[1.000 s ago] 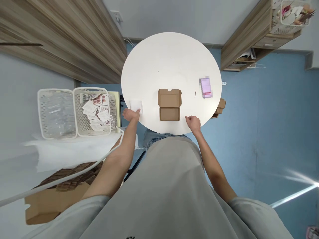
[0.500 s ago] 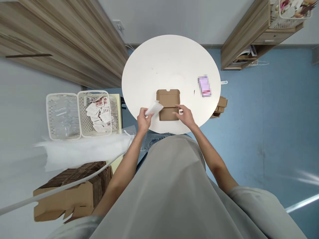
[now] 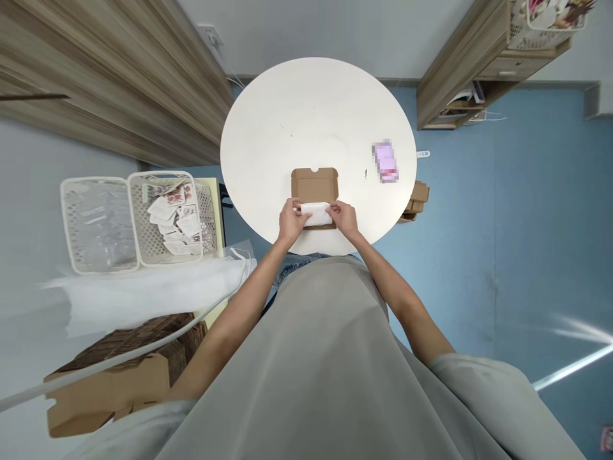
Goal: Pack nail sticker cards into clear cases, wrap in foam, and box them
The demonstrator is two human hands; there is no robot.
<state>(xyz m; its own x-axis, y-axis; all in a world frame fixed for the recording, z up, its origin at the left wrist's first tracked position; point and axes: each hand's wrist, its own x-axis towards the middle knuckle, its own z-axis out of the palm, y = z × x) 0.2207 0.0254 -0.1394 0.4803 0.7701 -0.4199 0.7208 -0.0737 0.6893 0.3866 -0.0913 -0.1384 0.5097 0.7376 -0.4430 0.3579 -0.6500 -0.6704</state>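
Observation:
A small brown cardboard box point(image 3: 315, 185) lies on the round white table point(image 3: 268, 128), its lid flap folded back away from me. Over its near half is a white wrapped bundle point(image 3: 317, 214), which looks like foam or soft wrap. My left hand point(image 3: 292, 220) grips the bundle's left end, and my right hand point(image 3: 344, 218) pinches its right end. What is inside the wrap is hidden. Whether the bundle rests on the box floor or is held just above it, I cannot tell.
A blurred purple item point(image 3: 385, 161) lies on the table's right side. To the left stand a basket of printed packets point(image 3: 165, 255) and a basket of clear plastic bags point(image 3: 100, 265). White foam sheeting point(image 3: 143, 291) and stacked flat cardboard boxes point(image 3: 110, 390) are nearer me.
The white bundle has moved right, from beside the box to over its near half, and now lies level. My right hand has closed on its right end.

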